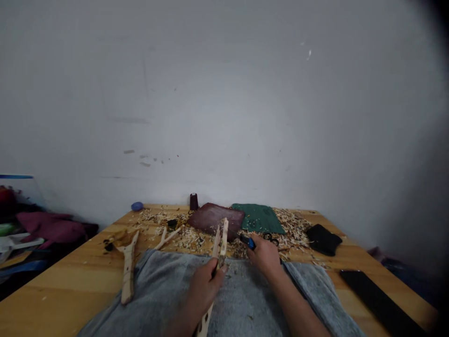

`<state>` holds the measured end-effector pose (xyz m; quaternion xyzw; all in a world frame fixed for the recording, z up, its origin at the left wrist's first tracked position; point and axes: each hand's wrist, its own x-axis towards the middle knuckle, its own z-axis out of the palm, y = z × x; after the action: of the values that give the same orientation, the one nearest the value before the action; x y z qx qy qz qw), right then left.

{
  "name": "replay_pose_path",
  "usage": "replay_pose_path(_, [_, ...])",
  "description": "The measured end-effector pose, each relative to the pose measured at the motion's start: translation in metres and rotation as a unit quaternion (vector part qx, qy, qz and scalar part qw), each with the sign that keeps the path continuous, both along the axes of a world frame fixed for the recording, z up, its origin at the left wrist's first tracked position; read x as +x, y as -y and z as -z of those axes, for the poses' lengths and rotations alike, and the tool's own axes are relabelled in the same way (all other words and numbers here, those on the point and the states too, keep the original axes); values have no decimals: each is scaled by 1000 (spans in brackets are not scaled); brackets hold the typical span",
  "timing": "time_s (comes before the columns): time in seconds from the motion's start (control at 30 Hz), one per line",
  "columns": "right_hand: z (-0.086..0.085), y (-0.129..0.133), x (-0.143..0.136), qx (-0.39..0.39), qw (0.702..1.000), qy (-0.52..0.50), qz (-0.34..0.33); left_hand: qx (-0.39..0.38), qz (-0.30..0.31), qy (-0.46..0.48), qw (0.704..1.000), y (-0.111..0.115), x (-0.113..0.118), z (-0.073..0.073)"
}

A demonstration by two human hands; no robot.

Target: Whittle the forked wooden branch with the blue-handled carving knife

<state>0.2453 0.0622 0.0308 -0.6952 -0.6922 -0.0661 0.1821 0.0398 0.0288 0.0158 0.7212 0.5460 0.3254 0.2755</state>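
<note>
My left hand [206,284] is wrapped round a pale, peeled forked stick [224,238]. Its two prongs point up and away, and its lower end shows below the hand. In my right hand [265,252], to the right of the prongs, is a blue and black utility knife [248,241]. The knife points left toward the stick, with a gap between them; its blade is too small and dark to make out. Under both hands a grey cloth [242,299] covers the table's near edge, with a few shavings on it.
Wood shavings [294,229] litter the wooden table [66,276]. Toward the wall are a maroon sheet [210,216], a green sheet [261,217], and a dark thread spool [193,201]. Another forked stick [128,271] lies left; a black piece [323,238] and black slab [379,299] lie right.
</note>
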Motion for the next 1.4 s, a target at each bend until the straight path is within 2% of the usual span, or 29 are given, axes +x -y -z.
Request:
replay_pose_path(0.3, [-7, 16, -30, -26, 992, 33, -116, 17, -22, -16, 1000, -3, -1, 5])
replay_pose_path(0.47, [-10, 21, -38, -18, 994, 48, -92, 26, -22, -21, 999, -3, -1, 3])
replay_pose_path(0.93, [-7, 16, -33, -32, 996, 52, -70, 45, -41, 9, 998, -1, -1, 0])
replay_pose_path(1.07, [-2, 12, -30, -19, 997, 45, -57, 13, -41, 11, 999, 1, 1, -1])
replay_pose_path(1.2, [0, 8, -27, -25, 998, 41, -48, -12, -42, 3, 999, 5, 4, -8])
replay_pose_path(1.4, [0, 7, -23, -37, 997, 35, -57, -42, -4, 54, 998, 4, 4, -11])
